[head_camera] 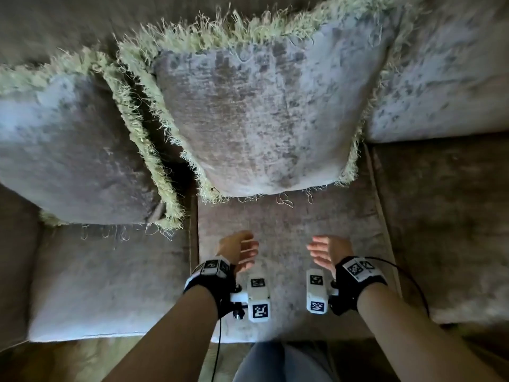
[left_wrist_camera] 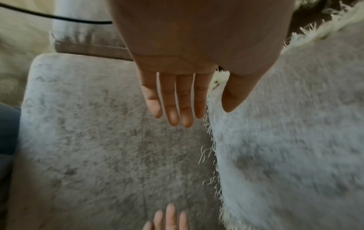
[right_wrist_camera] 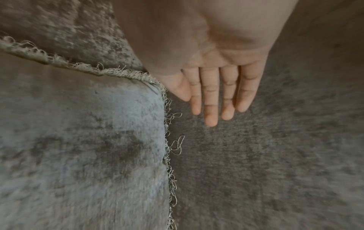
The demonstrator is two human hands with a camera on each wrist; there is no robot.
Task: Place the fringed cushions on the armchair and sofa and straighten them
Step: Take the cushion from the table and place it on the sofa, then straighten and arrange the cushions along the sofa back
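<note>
- The left hand [head_camera: 240, 252] and right hand [head_camera: 327, 250] are hovering over the sofa [head_camera: 289, 235] seat, fingers straight, grasping nothing.
- One fringed cushion [head_camera: 264, 119] is leaning against the backrest just beyond them.
- A second fringed cushion [head_camera: 68, 150] is leaning beside it on the left, their fringes touching.

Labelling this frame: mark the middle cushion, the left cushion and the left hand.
middle cushion [head_camera: 264, 119], head view, centre of its face
left cushion [head_camera: 68, 144], head view, centre of its face
left hand [head_camera: 239, 250], head view, middle of the hand
</note>
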